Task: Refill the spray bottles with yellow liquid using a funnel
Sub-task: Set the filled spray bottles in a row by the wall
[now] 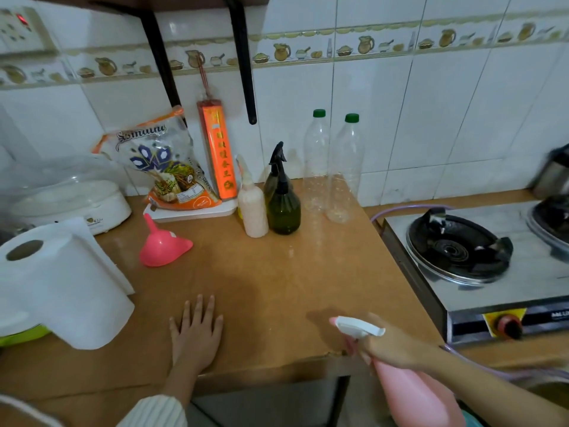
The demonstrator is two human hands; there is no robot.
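On the brown counter point(277, 272), left hand point(197, 331) lies open and flat; at 5 o'clock right hand point(391, 346) grips pink spray bottle point(412, 392).

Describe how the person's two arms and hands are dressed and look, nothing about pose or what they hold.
The left hand is bare, with a cream ribbed knit sleeve ending above the wrist. The right hand and its forearm are bare, no sleeve in view. No rings, watch or gloves visible on either.

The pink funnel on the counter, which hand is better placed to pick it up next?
Left. The left hand rests flat and empty on the counter, nearer the pink funnel; the right hand is gripping the pink spray bottle.
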